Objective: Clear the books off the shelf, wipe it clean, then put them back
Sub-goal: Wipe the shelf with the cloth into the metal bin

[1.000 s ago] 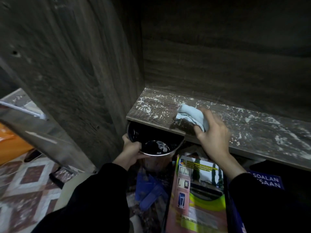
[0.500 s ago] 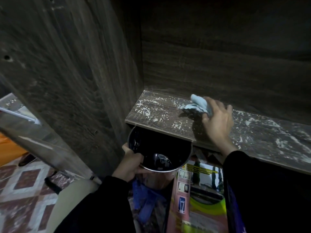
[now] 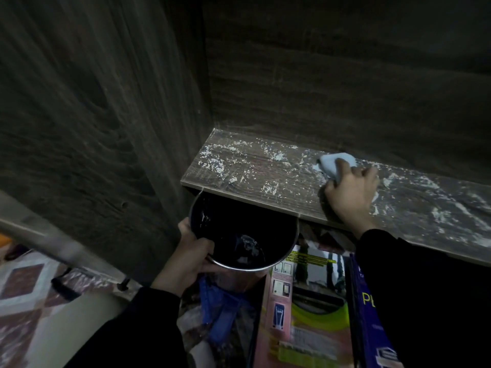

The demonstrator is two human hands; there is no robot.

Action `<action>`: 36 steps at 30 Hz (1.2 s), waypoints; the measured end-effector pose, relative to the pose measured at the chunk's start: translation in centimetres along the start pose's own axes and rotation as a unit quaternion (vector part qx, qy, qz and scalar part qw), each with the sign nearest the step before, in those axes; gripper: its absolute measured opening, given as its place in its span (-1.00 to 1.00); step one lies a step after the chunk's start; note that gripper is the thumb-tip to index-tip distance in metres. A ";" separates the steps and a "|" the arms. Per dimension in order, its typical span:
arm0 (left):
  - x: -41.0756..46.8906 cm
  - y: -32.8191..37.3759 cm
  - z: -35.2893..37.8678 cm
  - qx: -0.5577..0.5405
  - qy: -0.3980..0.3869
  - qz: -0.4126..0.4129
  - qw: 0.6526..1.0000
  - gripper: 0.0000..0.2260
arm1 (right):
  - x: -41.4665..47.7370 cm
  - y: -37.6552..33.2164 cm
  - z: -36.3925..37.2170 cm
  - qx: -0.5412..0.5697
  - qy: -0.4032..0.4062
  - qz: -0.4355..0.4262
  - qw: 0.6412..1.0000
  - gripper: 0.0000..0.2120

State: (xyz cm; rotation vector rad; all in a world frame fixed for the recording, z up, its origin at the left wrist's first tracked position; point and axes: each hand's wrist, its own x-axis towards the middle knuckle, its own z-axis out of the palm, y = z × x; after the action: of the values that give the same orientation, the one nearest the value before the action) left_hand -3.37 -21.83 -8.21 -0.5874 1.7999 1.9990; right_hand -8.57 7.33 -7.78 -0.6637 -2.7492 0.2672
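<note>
A dark wooden shelf board (image 3: 252,176) holds no books and is strewn with white dust and flakes. My right hand (image 3: 350,192) grips a light blue cloth (image 3: 335,163) and presses it onto the board near the back wall. Just under the shelf's front edge, my left hand (image 3: 190,254) holds a dark metal pot (image 3: 243,235) by its rim. A few pale scraps lie in the pot's bottom. Below the shelf stand books: one with a pink and green cover (image 3: 305,309) and a blue one (image 3: 372,314).
The cabinet's dark side panel (image 3: 93,128) rises on the left and its back panel (image 3: 345,75) closes the rear. A blue object (image 3: 220,306) lies under the pot. Patterned floor tiles (image 3: 24,293) show at the lower left.
My right hand has carried the cloth from the shelf's front edge back and to the right, towards the rear wall. The pot under the edge has stayed in my left hand.
</note>
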 end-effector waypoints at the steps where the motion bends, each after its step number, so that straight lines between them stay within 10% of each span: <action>1: 0.0 0.0 0.0 0.000 0.001 0.001 1.000 -0.54 | 0.1 -0.5 0.0 -0.006 -0.002 -0.009 1.000 -0.51; 36: 0.5 0.8 0.7 -0.026 0.017 0.007 1.000 -0.58 | -7.1 -10.9 0.6 0.129 -0.176 -0.341 0.914 -0.44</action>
State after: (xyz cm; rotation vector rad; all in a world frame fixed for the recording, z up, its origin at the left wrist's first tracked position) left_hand -4.21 -21.22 -7.77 -0.6283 1.7813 2.0626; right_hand -7.25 -5.59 -7.41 0.4659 -2.9841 0.6095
